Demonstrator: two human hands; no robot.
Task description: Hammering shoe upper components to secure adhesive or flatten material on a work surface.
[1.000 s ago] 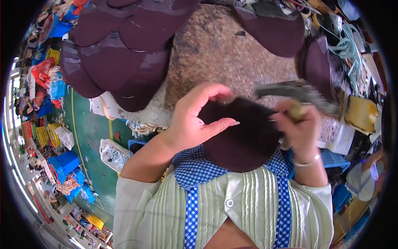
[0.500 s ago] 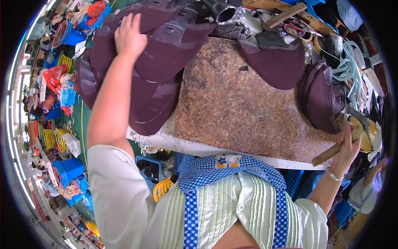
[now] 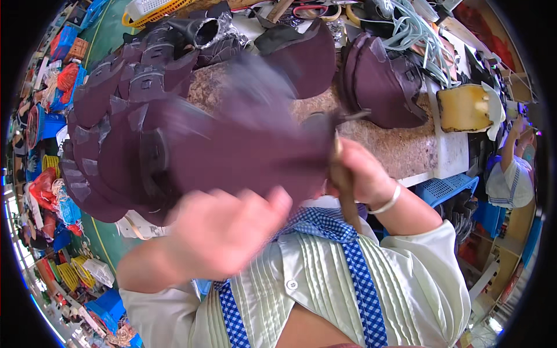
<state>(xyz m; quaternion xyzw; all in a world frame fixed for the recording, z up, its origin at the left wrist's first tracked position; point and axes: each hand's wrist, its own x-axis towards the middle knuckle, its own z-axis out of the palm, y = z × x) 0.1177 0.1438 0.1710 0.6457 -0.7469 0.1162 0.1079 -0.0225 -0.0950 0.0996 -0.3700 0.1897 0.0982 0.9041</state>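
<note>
A dark maroon fabric shoe upper (image 3: 249, 153) is raised over the bench, blurred by motion. At its near edge is my left hand (image 3: 226, 232), also smeared, its fingers curled onto the piece. My right hand (image 3: 362, 171) grips a hammer (image 3: 347, 194) by its wooden handle, with the metal head up beside the upper's right edge. Fingertips of that hand appear to touch the upper. To the left lies a heap of similar maroon uppers (image 3: 104, 168). A smaller stack (image 3: 383, 81) sits on the right, and one single upper (image 3: 310, 61) lies behind.
The worn brown work board (image 3: 406, 153) rests on a white bench top (image 3: 449, 151). At the back are scissors (image 3: 310, 11) and a bundle of pale cords (image 3: 420, 35). A yellowish block (image 3: 464, 108) sits at the right edge. A blue basket (image 3: 444, 188) stands below; another person (image 3: 510, 174) is farther right.
My left hand has come back from the heap toward me with a maroon upper. My right hand has carried the hammer from the right edge inward to meet it. The view has shifted right.
</note>
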